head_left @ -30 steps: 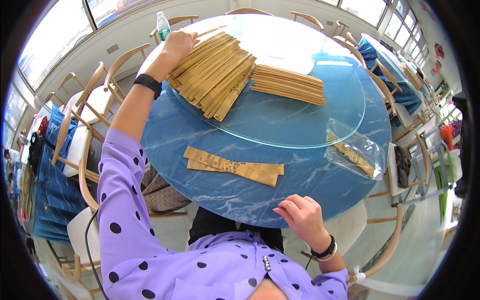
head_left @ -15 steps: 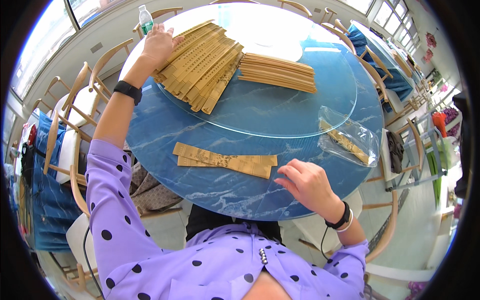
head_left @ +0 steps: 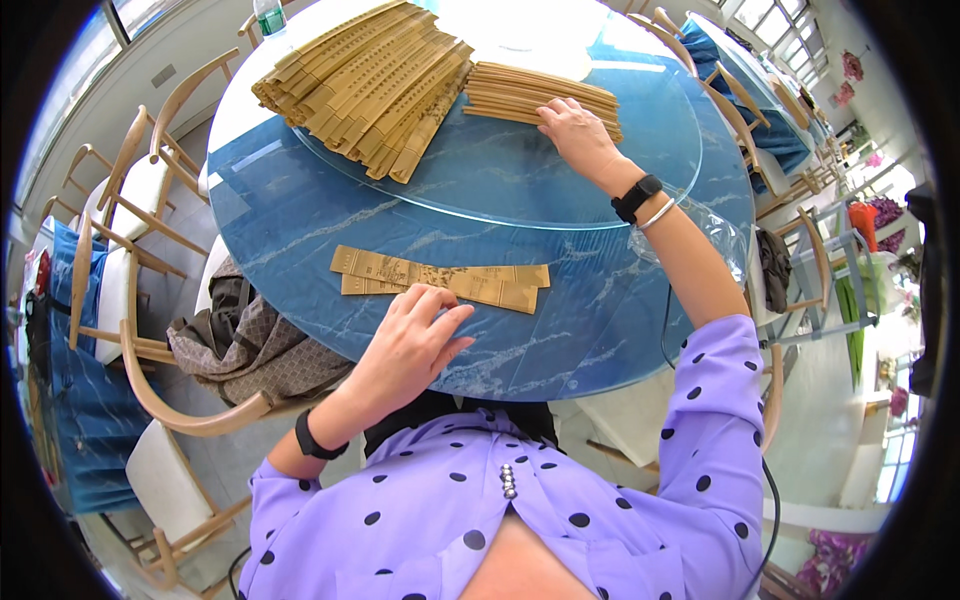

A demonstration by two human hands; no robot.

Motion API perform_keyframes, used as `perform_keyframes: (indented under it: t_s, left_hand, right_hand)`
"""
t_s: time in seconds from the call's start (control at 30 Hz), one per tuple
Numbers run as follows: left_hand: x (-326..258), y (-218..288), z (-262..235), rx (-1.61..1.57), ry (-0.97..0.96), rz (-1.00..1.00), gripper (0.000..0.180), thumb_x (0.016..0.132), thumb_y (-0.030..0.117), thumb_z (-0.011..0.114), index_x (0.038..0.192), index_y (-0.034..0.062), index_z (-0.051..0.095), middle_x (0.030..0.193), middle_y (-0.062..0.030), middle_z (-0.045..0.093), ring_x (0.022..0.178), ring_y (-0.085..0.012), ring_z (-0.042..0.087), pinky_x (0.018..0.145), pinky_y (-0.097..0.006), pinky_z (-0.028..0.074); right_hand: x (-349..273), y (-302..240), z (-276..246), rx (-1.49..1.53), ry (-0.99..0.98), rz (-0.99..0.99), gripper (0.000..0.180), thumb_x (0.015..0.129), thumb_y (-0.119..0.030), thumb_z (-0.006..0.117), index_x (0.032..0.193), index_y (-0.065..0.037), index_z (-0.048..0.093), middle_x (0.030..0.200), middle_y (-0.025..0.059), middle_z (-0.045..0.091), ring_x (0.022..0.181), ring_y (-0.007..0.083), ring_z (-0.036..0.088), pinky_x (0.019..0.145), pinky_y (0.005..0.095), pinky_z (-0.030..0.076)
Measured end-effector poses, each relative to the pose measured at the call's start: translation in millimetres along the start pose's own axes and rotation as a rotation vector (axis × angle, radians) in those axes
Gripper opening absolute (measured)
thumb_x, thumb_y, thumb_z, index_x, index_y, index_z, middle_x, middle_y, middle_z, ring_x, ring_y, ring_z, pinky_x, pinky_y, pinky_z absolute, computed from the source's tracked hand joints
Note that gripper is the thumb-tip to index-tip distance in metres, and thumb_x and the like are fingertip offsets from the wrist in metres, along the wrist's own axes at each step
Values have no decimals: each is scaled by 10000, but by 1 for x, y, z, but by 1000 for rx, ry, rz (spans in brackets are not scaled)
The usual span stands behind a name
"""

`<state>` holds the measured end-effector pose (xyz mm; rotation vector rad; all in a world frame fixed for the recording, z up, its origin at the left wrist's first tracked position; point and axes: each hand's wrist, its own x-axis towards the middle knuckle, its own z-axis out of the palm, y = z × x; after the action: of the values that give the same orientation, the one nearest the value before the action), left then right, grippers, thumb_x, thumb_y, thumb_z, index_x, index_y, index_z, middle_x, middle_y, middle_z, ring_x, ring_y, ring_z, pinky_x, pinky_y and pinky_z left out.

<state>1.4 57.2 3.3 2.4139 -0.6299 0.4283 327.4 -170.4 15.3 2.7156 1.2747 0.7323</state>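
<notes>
Two long gold paper chopstick sleeves lie overlapping, slightly crossed, on the blue table in front of me. My left hand hovers at their near edge, fingers loosely bent, thumb apart, with nothing visible in it. On the glass turntable, a stack of wooden chopsticks lies side by side. My right hand reaches over the right part of that stack, palm down, its fingertips touching the near chopsticks. A large fanned pile of gold sleeves lies left of the chopsticks.
The round glass turntable sits on a blue marbled table. A clear plastic bag lies partly behind my right forearm. A bottle stands at the far left. Wooden chairs surround the table; a patterned brown cloth item drapes one at left.
My left hand has come back from the sleeve pile to the two sleeves near me. My right hand has moved forward from beside those sleeves onto the chopstick stack.
</notes>
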Motion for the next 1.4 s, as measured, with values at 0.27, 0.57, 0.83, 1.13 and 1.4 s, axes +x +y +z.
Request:
perform_keyframes:
  t_s: [0.27,0.57,0.83,1.13,1.4]
  left_hand:
    - [-35,13,33,-106,299,-155,251,815,52,771,1050,42,682,959,-87,628,899,-298,593,811,-413,498]
    - [-19,7,27,-78,219,-67,254,818,80,780,1052,34,692,934,-89,647,872,-288,608,790,-397,510]
    - [26,-19,37,204,-53,11,483,860,192,751,1271,3,583,1183,-116,562,1135,-294,523,995,-418,451]
    - [31,-22,55,269,-46,-11,278,896,169,696,1111,11,618,1133,-103,564,1102,-269,532,972,-393,447]
    - [34,-25,61,266,-35,-7,285,894,187,694,1101,13,603,1122,-111,564,1086,-270,534,957,-392,448]
  right_hand:
    - [20,-2,15,-15,-192,8,270,953,-244,666,1092,-13,659,1071,136,646,1081,328,617,929,429,528]
    - [-12,-11,0,111,-227,-92,192,979,-211,630,970,-25,584,989,129,613,1019,303,599,932,399,492]
    - [-51,-38,-11,94,-20,-116,179,997,-171,604,1004,-19,509,941,156,613,921,325,631,836,401,510]
    - [-109,-104,-87,502,-91,157,215,1032,-208,567,1030,7,554,911,216,680,797,401,676,710,440,544]
    - [-139,-122,-68,675,-367,287,258,944,-230,670,1078,-22,601,930,190,703,937,386,670,810,461,531]
